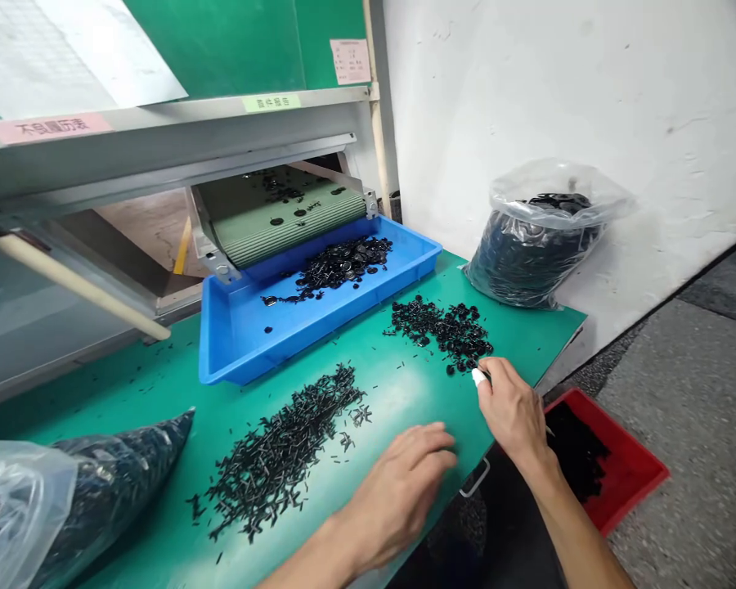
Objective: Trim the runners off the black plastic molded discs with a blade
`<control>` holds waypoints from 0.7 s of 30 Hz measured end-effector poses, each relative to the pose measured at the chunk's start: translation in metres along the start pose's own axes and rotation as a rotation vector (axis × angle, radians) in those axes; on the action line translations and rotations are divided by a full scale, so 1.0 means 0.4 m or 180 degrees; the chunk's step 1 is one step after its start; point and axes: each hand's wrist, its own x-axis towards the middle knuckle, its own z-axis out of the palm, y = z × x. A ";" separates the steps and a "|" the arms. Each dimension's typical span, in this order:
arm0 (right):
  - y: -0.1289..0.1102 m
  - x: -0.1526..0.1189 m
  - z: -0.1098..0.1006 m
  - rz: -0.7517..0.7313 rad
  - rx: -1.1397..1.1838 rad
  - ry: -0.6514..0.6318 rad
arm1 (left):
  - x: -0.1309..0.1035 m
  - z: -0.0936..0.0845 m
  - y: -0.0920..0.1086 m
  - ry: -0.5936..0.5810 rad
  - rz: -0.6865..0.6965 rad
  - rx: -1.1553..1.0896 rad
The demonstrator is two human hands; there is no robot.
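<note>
My right hand [512,407] is at the near edge of a pile of small round black parts [445,327] on the green tabletop. Its thumb, with a white covering on the tip, and its forefinger are drawn together; whatever is between them is too small to make out. My left hand [398,483] is low over the table's front edge, palm down. Its fingers are loosely bent and a little apart, and nothing shows in them. Left of that hand spreads a long heap of thin black stick-like pieces [288,446], with some branched bits along its right side.
A blue tray [221,348] holding black parts stands under a green conveyor belt [245,221]. Clear bags of black parts stand at the right back [527,254] and left front [123,474]. A red bin [638,474] is below, right of the table.
</note>
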 end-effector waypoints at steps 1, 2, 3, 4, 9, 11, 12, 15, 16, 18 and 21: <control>0.001 0.000 -0.001 -0.0011 0.0012 -0.0003 | 0.024 0.012 0.011 -0.0121 0.0054 -0.0127; 0.002 0.001 -0.002 -0.0032 0.0027 -0.0006 | 0.043 0.020 0.013 -0.0203 0.0075 -0.0180; 0.003 0.000 -0.003 -0.0057 0.0046 -0.0006 | 0.058 0.022 0.006 -0.0220 0.0078 -0.0177; 0.005 0.000 -0.004 -0.0077 0.0068 0.0001 | 0.065 0.020 -0.008 -0.0197 0.0059 -0.0138; 0.007 0.001 -0.005 -0.0020 0.0220 0.0009 | 0.037 -0.031 -0.126 0.0290 -0.0332 0.0174; 0.006 0.004 -0.006 0.0012 0.0345 -0.0021 | 0.021 -0.053 -0.156 0.0486 -0.0543 0.0250; 0.005 0.006 -0.009 0.0036 0.0431 -0.0047 | 0.017 -0.059 -0.160 0.0572 -0.0613 0.0266; -0.012 0.009 -0.028 0.0251 0.0852 -0.0204 | 0.031 -0.056 -0.131 0.0995 -0.0902 -0.0161; -0.022 0.008 -0.038 0.0362 0.1053 -0.0284 | 0.044 -0.048 -0.110 0.1122 -0.1085 -0.0548; -0.052 0.004 -0.059 0.0542 0.1495 -0.0527 | 0.076 -0.029 -0.065 0.1151 -0.1553 -0.1652; -0.105 -0.004 -0.086 0.0615 0.2007 -0.0937 | 0.125 0.000 -0.020 0.0885 -0.1908 -0.3332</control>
